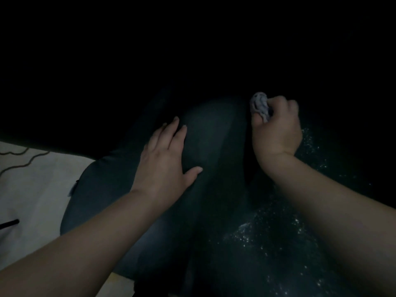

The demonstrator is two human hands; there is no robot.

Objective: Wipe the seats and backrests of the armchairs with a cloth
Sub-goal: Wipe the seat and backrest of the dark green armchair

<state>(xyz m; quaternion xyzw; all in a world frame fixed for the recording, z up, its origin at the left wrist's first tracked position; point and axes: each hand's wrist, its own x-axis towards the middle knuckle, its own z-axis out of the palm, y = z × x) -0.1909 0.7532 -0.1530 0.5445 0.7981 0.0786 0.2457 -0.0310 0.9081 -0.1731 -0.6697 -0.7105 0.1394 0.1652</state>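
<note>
The scene is very dark. A dark armchair fills the middle, its rounded armrest (210, 133) running from lower left to upper centre. My left hand (167, 153) rests flat on that armrest with fingers straight and spread. My right hand (276, 127) grips a bunched pale patterned cloth (259, 105) at the crease between the armrest and the seat. The seat (278, 232) lies to the right and glints with small bright specks. The backrest is lost in darkness above.
A pale floor with a wavy dark line pattern (32, 189) shows at the left. A thin black rod-like object (9, 224) lies on it near the left edge. Everything above the hands is black.
</note>
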